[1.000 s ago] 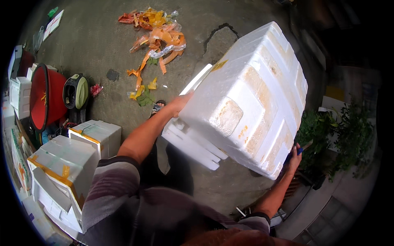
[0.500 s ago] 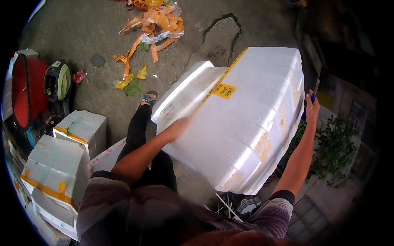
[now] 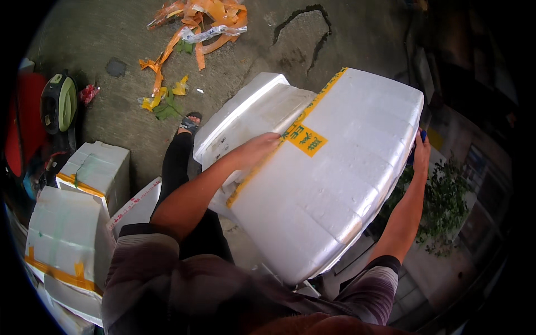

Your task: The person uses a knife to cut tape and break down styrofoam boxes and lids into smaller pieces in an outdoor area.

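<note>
A big white foam box (image 3: 335, 184) stands tilted in front of me, a yellow printed tape strip along its left edge. My left hand (image 3: 259, 152) grips that taped edge, fingers close together. At the box's far right side, my right hand (image 3: 421, 152) is closed around a blue-handled knife (image 3: 423, 135); its blade is hidden now. The right fingers are also against the box's side, partly out of sight. Beyond the left hand, a second white foam piece (image 3: 240, 114) with a raised rim sits against the big box.
Taped white foam boxes (image 3: 70, 237) are stacked at the left, below a green-and-black object (image 3: 60, 103) and a red container (image 3: 25, 123). Torn orange tape (image 3: 215, 42) litters the concrete floor. Leafy greens (image 3: 446, 206) lie at the right.
The big box has turned, its taped edge swinging toward me and its top showing more. My left hand has shifted right and up to the taped edge. The knife's blade has gone from sight.
</note>
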Demonstrator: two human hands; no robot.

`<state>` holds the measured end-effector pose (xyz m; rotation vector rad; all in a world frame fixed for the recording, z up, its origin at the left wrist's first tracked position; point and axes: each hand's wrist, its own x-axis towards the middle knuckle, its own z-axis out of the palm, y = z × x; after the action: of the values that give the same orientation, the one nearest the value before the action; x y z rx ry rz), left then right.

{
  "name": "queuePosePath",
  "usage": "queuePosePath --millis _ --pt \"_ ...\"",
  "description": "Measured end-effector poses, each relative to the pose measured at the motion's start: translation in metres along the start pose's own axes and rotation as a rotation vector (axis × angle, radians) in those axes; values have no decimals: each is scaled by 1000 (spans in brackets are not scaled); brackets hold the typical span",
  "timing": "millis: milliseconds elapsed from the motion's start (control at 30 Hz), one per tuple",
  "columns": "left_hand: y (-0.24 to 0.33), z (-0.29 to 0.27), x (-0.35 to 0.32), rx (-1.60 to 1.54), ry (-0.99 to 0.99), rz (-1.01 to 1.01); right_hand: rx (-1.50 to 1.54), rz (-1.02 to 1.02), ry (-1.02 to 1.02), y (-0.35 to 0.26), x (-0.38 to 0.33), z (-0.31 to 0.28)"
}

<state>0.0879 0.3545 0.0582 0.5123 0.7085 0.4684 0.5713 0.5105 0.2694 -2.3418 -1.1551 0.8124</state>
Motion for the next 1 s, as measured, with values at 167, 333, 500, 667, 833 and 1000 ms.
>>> queuePosePath --millis 167,333,500,667,833,1000 --pt "44 13 40 38 19 -19 -111 -11 15 -3 -2 -1" --pt "32 13 49 -12 -3 -7 -200 -19 44 -6 -4 4" --pt "24 16 51 -66 40 30 -148 -1 53 -17 -11 10" --pt "40 13 41 -265 -117 -102 -242 64 29 -21 -15 24" --pt "30 21 47 -61 -5 -59 -331 -7 91 7 -26 23" --pt "38 20 35 -20 58 -119 -316 -9 80 31 -31 32"
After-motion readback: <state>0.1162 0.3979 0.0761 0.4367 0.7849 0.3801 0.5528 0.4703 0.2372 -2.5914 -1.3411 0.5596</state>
